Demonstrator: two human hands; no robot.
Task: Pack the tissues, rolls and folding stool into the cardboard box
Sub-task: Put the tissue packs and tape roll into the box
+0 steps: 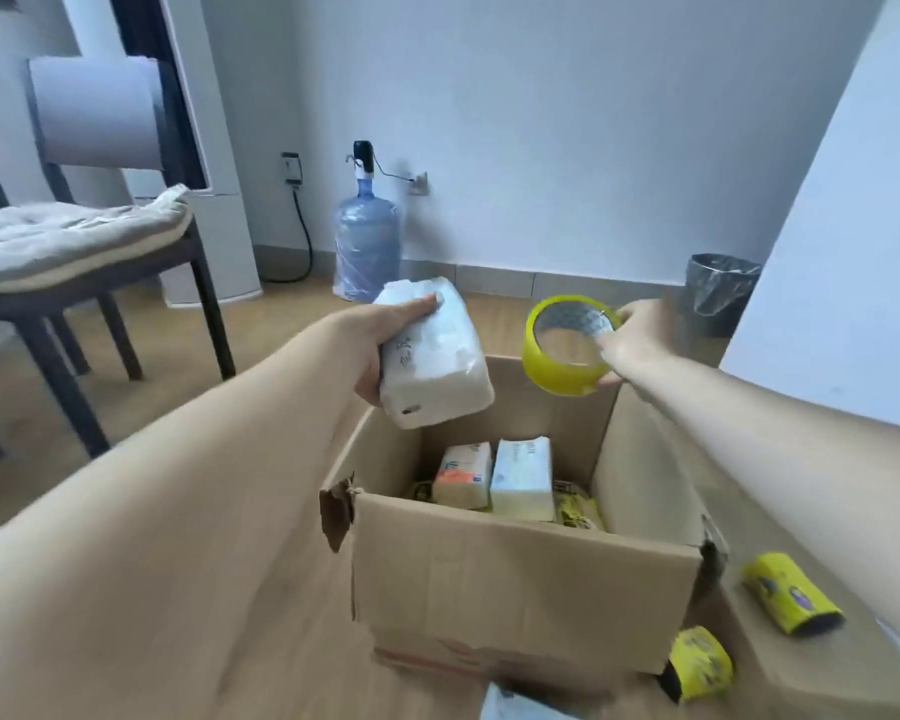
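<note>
An open cardboard box point(520, 579) stands on the wooden floor in front of me. Inside it lie an orange-and-white tissue pack point(462, 475), a pale tissue pack point(521, 479) and yellow rolls point(578, 506). My left hand point(380, 350) grips a white tissue pack point(435, 356) above the box's far left corner. My right hand point(632, 337) holds a yellow tape roll point(567, 350) over the far rim. Two yellow rolls point(791, 595) point(700, 662) lie on the flap at the right. The folding stool is not in view.
A dark chair with a grey cushion point(68, 241) stands at the left. A blue water jug point(367, 241) sits by the far wall. A grey waste bin point(718, 293) is at the right, beside a white surface point(842, 252).
</note>
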